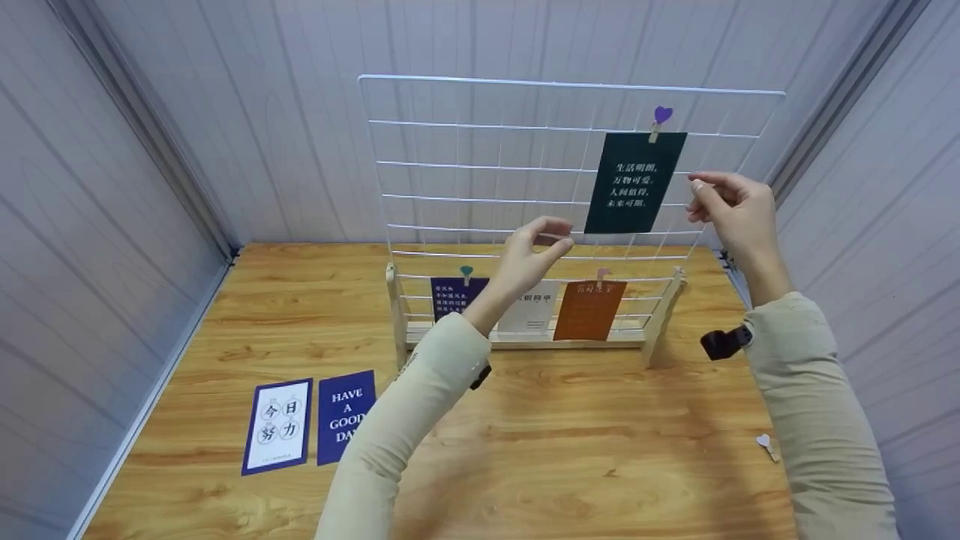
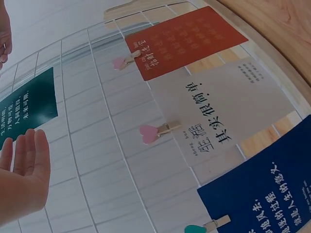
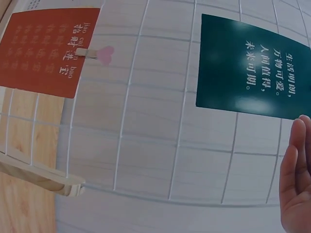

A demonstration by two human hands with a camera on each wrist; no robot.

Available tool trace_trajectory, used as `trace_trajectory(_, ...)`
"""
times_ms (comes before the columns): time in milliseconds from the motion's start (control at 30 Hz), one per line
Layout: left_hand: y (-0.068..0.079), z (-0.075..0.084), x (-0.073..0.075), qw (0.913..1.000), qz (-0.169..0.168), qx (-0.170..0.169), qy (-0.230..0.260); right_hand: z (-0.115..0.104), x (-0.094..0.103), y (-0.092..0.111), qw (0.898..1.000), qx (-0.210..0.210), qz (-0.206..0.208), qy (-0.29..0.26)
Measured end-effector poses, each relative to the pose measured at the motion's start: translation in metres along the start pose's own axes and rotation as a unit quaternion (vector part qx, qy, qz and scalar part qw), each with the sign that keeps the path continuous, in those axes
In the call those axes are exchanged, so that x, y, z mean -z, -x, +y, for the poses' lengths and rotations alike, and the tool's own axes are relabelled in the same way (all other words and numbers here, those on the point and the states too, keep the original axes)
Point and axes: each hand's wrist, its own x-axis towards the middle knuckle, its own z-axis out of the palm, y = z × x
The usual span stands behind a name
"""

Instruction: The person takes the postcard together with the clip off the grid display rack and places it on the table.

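Note:
A dark green card (image 1: 636, 184) with white writing hangs from the white wire grid (image 1: 480, 163) by a wooden clip with a purple heart (image 1: 663, 115). My left hand (image 1: 534, 251) is raised beside the card's lower left corner, fingers loosely bent and holding nothing. To the right of the card is my right hand (image 1: 739, 214), its fingertips close to the card's edge. In the right wrist view, the fingers (image 3: 297, 145) are nearly straight, right at the edge of the green card (image 3: 250, 68).
Lower on the grid hang a blue card (image 2: 267, 189), a white card (image 2: 221, 114) and an orange card (image 2: 187, 41), each clipped. On the wooden table (image 1: 562, 435) lie a blue-bordered card (image 1: 276, 427), a "HAVE A GOOD DAY" card (image 1: 346, 409) and a heart clip (image 1: 766, 447).

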Motion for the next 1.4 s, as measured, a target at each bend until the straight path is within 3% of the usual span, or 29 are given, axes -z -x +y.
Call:
trace_trajectory(200, -0.009, 0.005, -0.006, 0.9998, 0.009, -0.014, 0.012, -0.007, -0.002, -0.009, 1.000, -0.001, 0.009, -0.005)
trace_trajectory(533, -0.019, 0.006, -0.013, 0.9995, 0.032, 0.000, 0.006, -0.026, -0.011, -0.021, 0.997, -0.025, 0.014, -0.076)
trace_trajectory(900, -0.026, 0.007, -0.018, 0.9989, 0.039, -0.001, 0.024, -0.036, -0.024, -0.036, 0.979, -0.026, 0.008, -0.203)
trace_trajectory(1200, -0.026, 0.009, -0.025, 0.9980, 0.058, -0.016, 0.020, -0.047, -0.029, -0.044, 0.976, -0.061, 0.016, -0.210)
trace_trajectory(1400, -0.027, 0.004, -0.031, 0.9971, 0.074, -0.006, 0.018, -0.052, -0.032, -0.046, 0.978, -0.087, 0.005, -0.191)
